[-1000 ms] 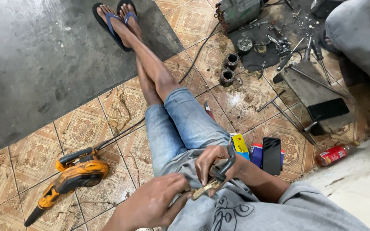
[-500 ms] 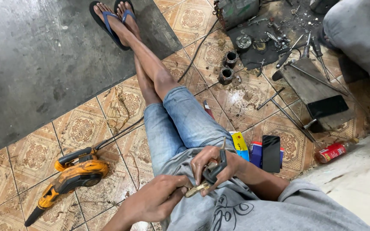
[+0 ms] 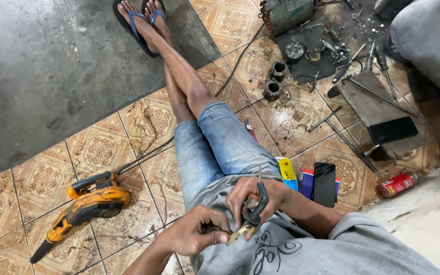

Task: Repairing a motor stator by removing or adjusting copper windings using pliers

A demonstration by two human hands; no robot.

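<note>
Pliers [image 3: 254,209] sit in our lap, over the grey shirt [image 3: 301,249], gripped in the right hand [image 3: 258,196]. Compared with the frame half a second earlier, we note that the left hand [image 3: 199,237] has drawn in closer beneath the tool's tip, and that the tool stands more upright in the right hand; a second ago it lay flatter across the lap. Both hands have stayed at the same spot above the thighs, and the legs [image 3: 194,117] remain stretched out and crossed at the ankles.

Right hand: closed around the dark handles, fingers [image 3: 240,196] wrapped over the upper part, thumb side toward the body. A thin metal end rises just above the knuckles.

Left hand: curled almost shut, fingertips [image 3: 220,235] pinched on a small brass-coloured piece [image 3: 239,233] that touches the lower end of the pliers. We cannot tell what the piece is.

Relative position: the pliers lie inside the right hand's grasp; their lower tip meets the left fingertips, just beside the right wrist.

Surroundings: an orange blower [image 3: 90,203] lies on the tiled floor [image 3: 42,178] to our left, well apart from the hands. A yellow box [image 3: 287,170] and a dark phone [image 3: 325,177] lie just right of the thigh. Two metal rings [image 3: 275,81] and assorted tools [image 3: 352,66] lie further ahead on the right.
</note>
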